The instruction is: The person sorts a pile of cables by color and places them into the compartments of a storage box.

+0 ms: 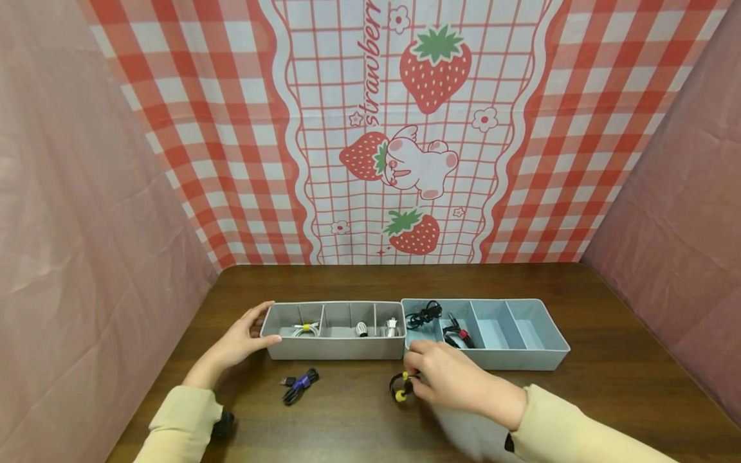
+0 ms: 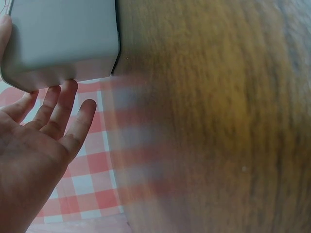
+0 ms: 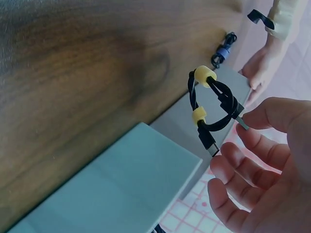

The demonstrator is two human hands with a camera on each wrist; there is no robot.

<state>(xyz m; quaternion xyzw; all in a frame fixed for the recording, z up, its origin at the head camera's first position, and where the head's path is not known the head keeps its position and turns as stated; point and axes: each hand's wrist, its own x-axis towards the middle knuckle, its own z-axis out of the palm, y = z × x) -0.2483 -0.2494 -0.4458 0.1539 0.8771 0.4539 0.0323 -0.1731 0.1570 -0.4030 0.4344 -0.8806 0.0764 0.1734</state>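
Note:
My right hand [image 1: 448,379] pinches a coiled black charging cable [image 3: 193,92] with two yellow ties by one connector, between thumb and index finger. The coil hangs above the table, in front of where the two boxes meet. My left hand [image 1: 240,341] rests against the left end of the grey divided box [image 1: 336,349], its thumb by the front rim. In the left wrist view the fingertips touch the box's end wall, the fingers fairly straight. White cables [image 1: 307,328] lie in the grey box. The blue divided box [image 1: 515,360] holds black cables [image 1: 425,314] in its left compartments.
A black cable with a purple tie [image 1: 300,386] lies on the brown table [image 1: 347,424], in front of the grey box. Behind the table hangs a red checked strawberry cloth [image 1: 405,161]. Pink cloths [image 1: 104,225] flank both sides.

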